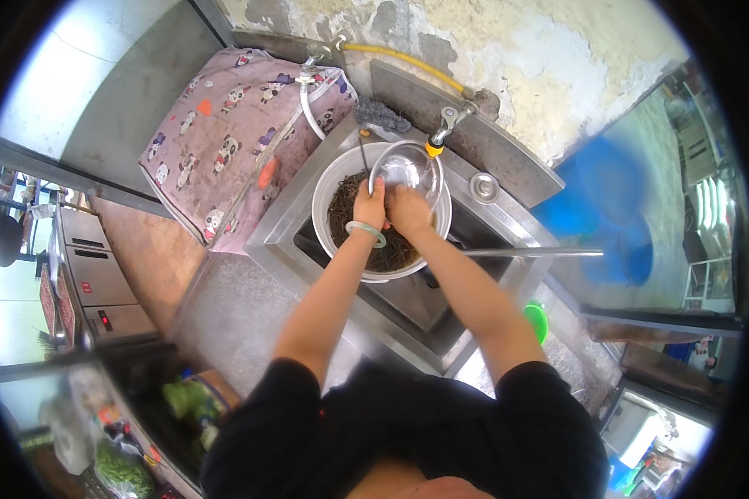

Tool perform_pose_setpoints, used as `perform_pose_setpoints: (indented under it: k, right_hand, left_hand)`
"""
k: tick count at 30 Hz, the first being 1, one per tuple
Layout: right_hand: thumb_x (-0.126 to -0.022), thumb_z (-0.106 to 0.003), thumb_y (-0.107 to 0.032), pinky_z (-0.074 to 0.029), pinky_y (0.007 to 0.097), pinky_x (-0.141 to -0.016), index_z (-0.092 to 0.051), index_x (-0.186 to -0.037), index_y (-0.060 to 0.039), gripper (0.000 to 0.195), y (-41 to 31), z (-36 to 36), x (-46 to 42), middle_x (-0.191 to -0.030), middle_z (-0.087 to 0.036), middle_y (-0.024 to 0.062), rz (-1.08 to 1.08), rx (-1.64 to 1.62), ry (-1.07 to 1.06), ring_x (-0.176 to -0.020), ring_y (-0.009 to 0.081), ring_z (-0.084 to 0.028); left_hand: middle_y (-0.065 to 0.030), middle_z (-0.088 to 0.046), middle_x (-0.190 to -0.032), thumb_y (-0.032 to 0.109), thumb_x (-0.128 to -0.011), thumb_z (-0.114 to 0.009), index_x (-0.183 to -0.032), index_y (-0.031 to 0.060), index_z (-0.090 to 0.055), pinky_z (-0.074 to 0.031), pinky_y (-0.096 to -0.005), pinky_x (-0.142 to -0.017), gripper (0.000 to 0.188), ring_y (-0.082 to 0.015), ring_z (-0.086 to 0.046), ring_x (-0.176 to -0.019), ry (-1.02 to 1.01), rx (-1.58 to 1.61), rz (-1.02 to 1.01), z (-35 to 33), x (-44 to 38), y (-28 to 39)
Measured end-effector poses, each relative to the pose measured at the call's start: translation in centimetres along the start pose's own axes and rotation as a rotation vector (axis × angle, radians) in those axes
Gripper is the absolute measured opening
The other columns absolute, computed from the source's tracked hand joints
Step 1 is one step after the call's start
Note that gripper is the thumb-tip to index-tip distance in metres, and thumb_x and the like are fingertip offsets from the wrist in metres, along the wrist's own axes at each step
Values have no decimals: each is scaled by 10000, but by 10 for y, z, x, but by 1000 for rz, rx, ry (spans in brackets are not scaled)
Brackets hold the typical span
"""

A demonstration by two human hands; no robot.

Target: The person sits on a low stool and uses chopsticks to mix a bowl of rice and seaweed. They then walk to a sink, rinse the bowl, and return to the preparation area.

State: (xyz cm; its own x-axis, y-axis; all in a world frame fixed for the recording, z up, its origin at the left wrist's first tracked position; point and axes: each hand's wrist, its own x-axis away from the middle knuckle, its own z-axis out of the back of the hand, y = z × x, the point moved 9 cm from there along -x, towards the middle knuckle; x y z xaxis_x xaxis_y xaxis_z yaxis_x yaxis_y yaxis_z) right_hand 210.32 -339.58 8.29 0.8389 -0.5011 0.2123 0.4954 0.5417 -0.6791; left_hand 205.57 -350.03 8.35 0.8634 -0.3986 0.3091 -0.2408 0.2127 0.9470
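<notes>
A white plastic tub (pixel 320 224) stands over a stainless steel sink (pixel 406 305), and dark brown stringy strands (pixel 342 209) lie wet inside it. Over the tub, a clear round bowl (pixel 410 163) is tilted beneath the tap (pixel 446 125). My left hand (pixel 369 203), with a pale green bangle at the wrist, grips the bowl's near left rim. Curled fingers of my right hand (pixel 410 209) are at the bowl's near side; what they may hold is hidden. A thin dark rod (pixel 363 156) sticks up beside my left hand.
A panda-patterned pink cover (pixel 225 150) drapes a boxy object at the left. A grey scrubbing cloth (pixel 382 115) and a metal sink strainer (pixel 485 187) rest on the sink ledge. A metal bar (pixel 537 252) juts right. A green container (pixel 537 323) is below my right arm.
</notes>
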Motion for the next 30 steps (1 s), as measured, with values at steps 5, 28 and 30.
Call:
perform_pose_setpoints:
  k: [5,28,30]
  right_hand:
    - [-947,-505,-207,-485,383,-773,-563,-930,-50,169,19,-27,-22,-894,-597,79,-68,-982,49,-865,249,-575]
    - [-912,-505,-345,-520,446,-789,-595,-1000,-33,337,-74,196,-26,-1031,-650,174,272,589,270,-969,329,-637]
    - [-890,-562,-371,-506,439,-818,-579,-1135,-45,408,-70,200,-11,-1094,-616,164,242,585,154,-1008,326,-614]
  left_hand:
    - [2,-614,-900,671,-879,-466,-1109,144,-584,-330,-230,-406,587,-121,-583,-654,-143,668,341,-51,24,-34]
    - [-112,-675,-839,484,-749,-728,-1023,12,-678,-460,-321,-528,548,-187,-619,-650,-642,-370,-211,-147,-72,12]
    - [-203,-659,-991,479,-746,-723,-1073,-43,-637,-484,-375,-720,622,-276,-637,-872,-544,-398,-460,-154,-63,33]
